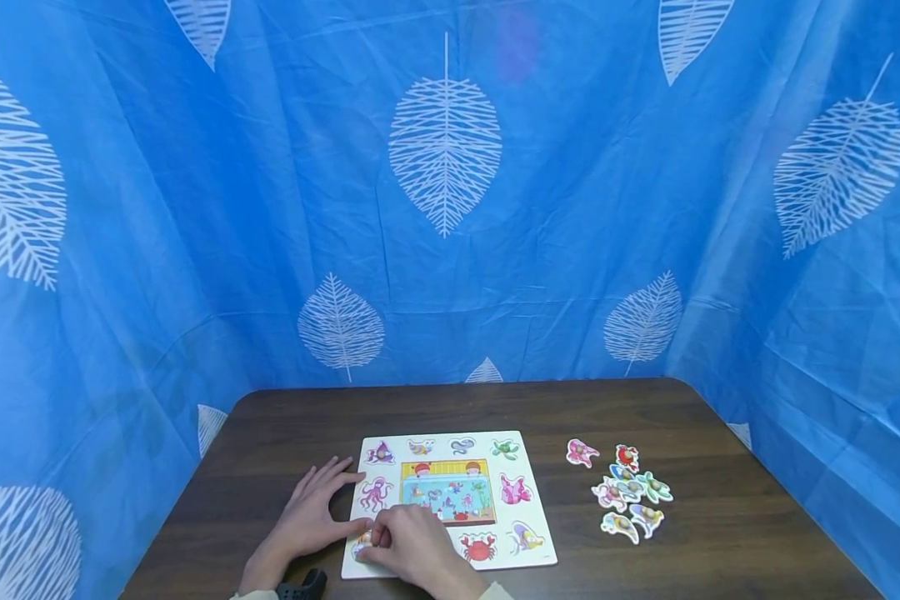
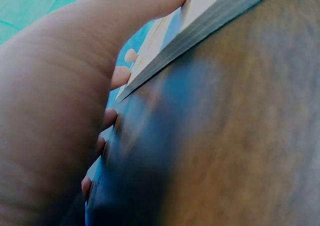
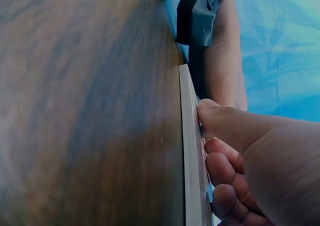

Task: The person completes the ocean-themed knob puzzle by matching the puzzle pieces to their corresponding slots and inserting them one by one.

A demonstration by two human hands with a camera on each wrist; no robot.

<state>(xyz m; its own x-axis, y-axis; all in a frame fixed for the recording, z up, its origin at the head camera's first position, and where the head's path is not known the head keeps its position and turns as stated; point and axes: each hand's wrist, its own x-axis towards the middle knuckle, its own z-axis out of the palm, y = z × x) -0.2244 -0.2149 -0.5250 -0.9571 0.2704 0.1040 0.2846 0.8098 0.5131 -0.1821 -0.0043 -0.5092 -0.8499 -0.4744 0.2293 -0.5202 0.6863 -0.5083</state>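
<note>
A pale wooden puzzle board (image 1: 540,554) with sea-animal pictures round a central aquarium scene lies on the table. My right hand (image 1: 416,546) is over its lower left corner, thumb and curled fingers pinching a small puzzle piece (image 1: 361,545) that they mostly cover. Seen from the right wrist, the thumb (image 3: 207,111) is right at the board's surface. My left hand (image 1: 307,512) spreads along the left edge, thumb and index fingertip at the board, other fingers on the table. A purple fish piece (image 1: 380,452) with a round knob sits at the board's upper left.
Right of the board lie several loose knobbed pieces: a pink one (image 1: 582,452) apart, a red crab (image 1: 627,456), a green turtle (image 1: 655,487) and others bunched, some overlapping. The dark wooden table (image 1: 720,533) is bounded by blue leaf-patterned curtains (image 1: 555,250).
</note>
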